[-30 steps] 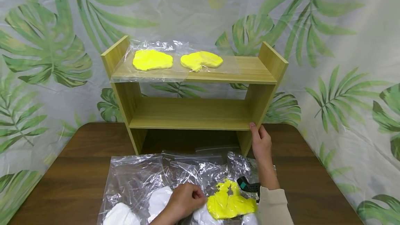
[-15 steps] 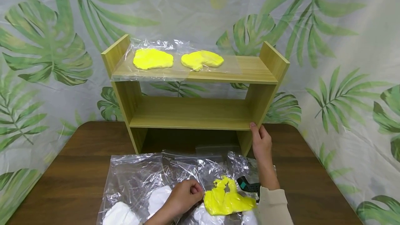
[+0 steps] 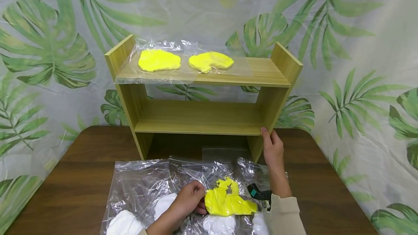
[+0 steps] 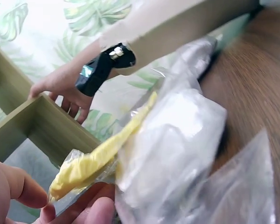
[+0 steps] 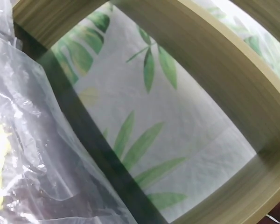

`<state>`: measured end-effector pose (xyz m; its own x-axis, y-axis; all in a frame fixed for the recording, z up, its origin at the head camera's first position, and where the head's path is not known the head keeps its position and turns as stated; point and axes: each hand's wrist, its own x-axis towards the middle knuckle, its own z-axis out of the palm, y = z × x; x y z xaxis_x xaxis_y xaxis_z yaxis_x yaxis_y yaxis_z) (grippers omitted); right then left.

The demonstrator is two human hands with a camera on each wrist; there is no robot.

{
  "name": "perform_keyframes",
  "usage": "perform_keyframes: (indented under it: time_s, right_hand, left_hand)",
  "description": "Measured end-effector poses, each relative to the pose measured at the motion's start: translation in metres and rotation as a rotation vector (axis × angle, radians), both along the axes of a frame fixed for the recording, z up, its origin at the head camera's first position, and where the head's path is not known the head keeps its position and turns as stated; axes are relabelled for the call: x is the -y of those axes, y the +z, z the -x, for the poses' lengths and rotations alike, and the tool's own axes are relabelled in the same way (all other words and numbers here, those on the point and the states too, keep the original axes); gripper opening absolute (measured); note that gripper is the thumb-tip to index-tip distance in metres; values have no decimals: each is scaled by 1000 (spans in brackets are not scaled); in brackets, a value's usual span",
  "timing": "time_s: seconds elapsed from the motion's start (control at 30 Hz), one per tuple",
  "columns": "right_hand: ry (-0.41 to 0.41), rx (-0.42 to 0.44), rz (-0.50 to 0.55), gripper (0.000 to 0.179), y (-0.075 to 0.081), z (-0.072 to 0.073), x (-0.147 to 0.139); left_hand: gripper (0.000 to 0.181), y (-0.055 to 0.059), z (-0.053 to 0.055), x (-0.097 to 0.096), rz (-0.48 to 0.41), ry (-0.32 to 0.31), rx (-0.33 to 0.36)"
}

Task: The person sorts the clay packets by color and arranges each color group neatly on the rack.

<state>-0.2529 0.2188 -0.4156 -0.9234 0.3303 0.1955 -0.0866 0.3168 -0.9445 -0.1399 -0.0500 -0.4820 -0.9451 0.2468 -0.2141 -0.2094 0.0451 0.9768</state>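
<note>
My left hand (image 3: 189,198) pinches the edge of a clear zip bag holding a flattened lump of yellow clay (image 3: 228,203), ragged at its far end. In the left wrist view, thumb and fingers meet at the near corner of that yellow clay (image 4: 91,168), which is tilted up over bagged white clay (image 4: 170,135). My right hand (image 3: 273,151) grips the right side panel of a wooden shelf (image 3: 202,131), thumb at the front end of its middle board. That side panel also shows in the left wrist view, under the right hand (image 4: 67,88).
Two bags of yellow clay (image 3: 159,61) lie side by side on the top board. Before the shelf, several bags of white clay (image 3: 125,224) overlap on the dark wooden table (image 3: 75,188). A leaf-patterned cloth (image 3: 359,82) hangs behind.
My left hand has moved the yellow clay bag leftward and a little toward the shelf, so more white clay shows beneath it. The right hand keeps its grip on the shelf.
</note>
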Motion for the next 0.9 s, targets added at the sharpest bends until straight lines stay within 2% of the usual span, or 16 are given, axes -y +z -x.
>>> perform_keyframes:
  time_s: [0.1, 0.4, 0.7, 0.9]
  right_hand:
    - [-5, 4, 5, 57, 0, 0, 0]
    - [-17, 0, -3, 56, -1, 2, 0]
    - [-13, -4, -2, 56, -1, 2, 0]
    - [-20, -12, -8, 55, -1, 2, 1]
  left_hand:
    - [13, 1, 2, 1, -45, 14, 37]
    - [20, -1, 5, 4, -90, 20, 32]
    - [39, 4, 7, 6, -43, 3, 13]
    - [32, 5, 5, 8, -7, -3, 10]
